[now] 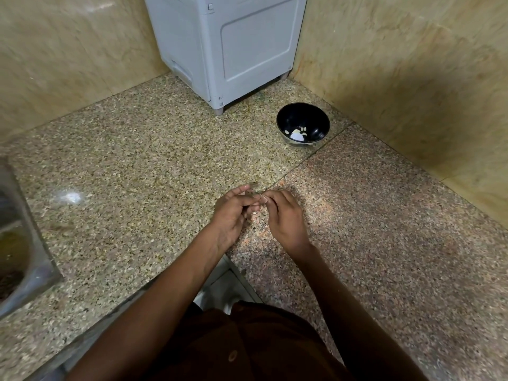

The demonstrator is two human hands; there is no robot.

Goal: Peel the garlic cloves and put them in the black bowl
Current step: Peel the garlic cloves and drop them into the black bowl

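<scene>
Head view: both hands meet low over the granite countertop point(137, 160), fingertips together — left hand point(231, 213) and right hand point(286, 218) each curl inward around something small between them, with a pale sliver showing at about the point where the fingers touch. Probably a garlic clove being peeled, but it is mostly hidden, so I can't tell which hand actually holds it or how much skin is left. Working this close to the counter likely lets skins drop straight down; a few pale flecks under the hands may be peel, too small to confirm. Black bowl point(303, 125) sits well apart, ahead and to the right, near the wall corner and beside the grey appliance point(225, 48) — out of the peel zone yet likely reachable. Inside it are some white pieces point(297, 133), likely peeled cloves. Steel sink point(24, 257) at far left, not in use.
</scene>
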